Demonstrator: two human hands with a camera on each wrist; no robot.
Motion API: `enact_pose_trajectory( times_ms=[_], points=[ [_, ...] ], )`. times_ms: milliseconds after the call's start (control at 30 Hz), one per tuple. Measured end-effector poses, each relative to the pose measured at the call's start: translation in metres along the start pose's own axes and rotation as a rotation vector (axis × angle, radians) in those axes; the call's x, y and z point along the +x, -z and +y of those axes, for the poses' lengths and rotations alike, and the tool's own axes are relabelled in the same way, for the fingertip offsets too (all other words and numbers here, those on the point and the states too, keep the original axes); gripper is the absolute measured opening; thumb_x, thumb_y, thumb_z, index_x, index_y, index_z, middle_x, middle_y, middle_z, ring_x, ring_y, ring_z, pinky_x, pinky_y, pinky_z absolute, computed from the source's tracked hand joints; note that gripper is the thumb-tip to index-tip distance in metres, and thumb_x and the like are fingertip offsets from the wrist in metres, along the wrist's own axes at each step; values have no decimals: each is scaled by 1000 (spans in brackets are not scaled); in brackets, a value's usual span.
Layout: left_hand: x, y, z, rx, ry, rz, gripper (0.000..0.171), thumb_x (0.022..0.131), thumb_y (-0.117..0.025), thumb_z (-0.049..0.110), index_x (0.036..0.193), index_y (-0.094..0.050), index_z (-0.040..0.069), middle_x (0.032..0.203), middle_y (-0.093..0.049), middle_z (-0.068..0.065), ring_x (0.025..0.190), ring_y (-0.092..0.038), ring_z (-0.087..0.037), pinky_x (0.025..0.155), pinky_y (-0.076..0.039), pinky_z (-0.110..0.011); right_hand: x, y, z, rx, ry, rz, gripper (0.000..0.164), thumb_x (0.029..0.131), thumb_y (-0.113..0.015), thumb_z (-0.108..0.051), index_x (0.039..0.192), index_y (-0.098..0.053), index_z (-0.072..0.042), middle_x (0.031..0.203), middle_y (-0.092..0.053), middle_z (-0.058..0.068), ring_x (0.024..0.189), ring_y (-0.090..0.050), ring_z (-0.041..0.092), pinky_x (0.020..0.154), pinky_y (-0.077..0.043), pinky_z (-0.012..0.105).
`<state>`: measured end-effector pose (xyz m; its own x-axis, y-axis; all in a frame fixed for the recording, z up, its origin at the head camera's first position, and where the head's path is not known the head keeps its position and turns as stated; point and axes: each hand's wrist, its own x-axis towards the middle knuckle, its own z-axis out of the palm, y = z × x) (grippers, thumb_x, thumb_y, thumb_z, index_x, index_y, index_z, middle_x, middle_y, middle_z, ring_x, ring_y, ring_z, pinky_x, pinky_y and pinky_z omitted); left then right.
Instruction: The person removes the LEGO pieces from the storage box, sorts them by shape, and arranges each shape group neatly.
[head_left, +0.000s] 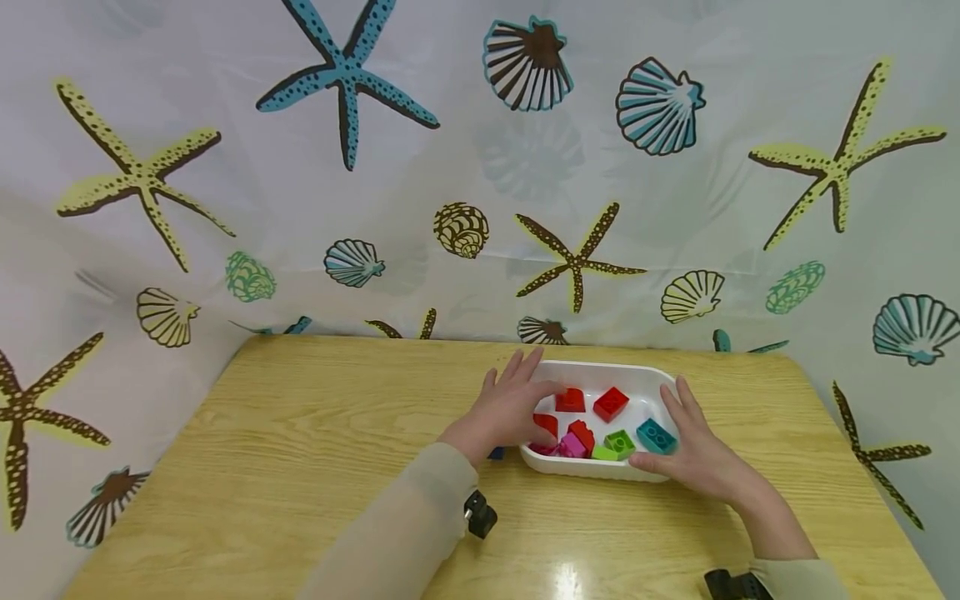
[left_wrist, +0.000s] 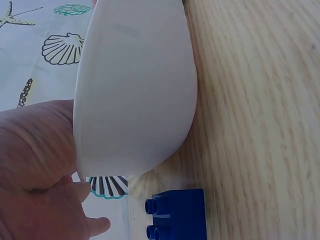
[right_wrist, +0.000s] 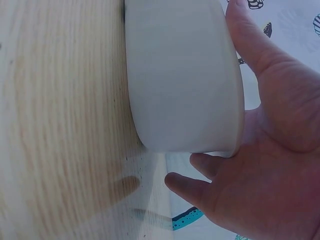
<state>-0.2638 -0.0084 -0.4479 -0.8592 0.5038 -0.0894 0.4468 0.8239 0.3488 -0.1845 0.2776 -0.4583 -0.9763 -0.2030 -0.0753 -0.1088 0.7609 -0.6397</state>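
Head view: your left hand (head_left: 504,414) and right hand (head_left: 701,456) are at opposite ends of the white, oblong, smooth-walled tray (head_left: 600,469). Your grip is apart on both sides, with thumb and fingers spread and clamped on nothing. You cannot tell whether each fingertip bears on the rim.

Note the governing relation: the tray lies between your hands, its long axis running from one to the other, so neither hand is clearly nearer. Your left thumb and forefinger reach over the left end; your right thumb lies at the near right corner.

Inside the tray, locate the small studded toy pieces: red bricks (head_left: 611,405), pink bricks (head_left: 572,446), lime-green bricks (head_left: 619,442) and a teal brick (head_left: 656,436). The tray rests on the pale wood-grained tabletop (head_left: 300,433), backed by a white cloth (head_left: 420,179) printed with starfish and shells.

Consult the left wrist view for the dark blue studded brick (left_wrist: 184,215) just beside the tray's left end; your wrist nearly hides it in the head view. Both wrist views show chiefly the outer wall; only the head view lays out the contents.
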Motion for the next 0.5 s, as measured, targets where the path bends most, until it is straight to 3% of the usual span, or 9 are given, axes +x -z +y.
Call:
enact_pose_trajectory(
  times_ms=[500],
  points=[
    [11,-7,5,31,60,72,64,81,-84,42,140,-59,38,169,-8,-5,154,-1,-35,117,-15,-65,-1,-1,0,3,-8,1,119,83,-79,-53,162,-3,-7,166,15,20,145,-6,59,106,-24,75]
  ],
)
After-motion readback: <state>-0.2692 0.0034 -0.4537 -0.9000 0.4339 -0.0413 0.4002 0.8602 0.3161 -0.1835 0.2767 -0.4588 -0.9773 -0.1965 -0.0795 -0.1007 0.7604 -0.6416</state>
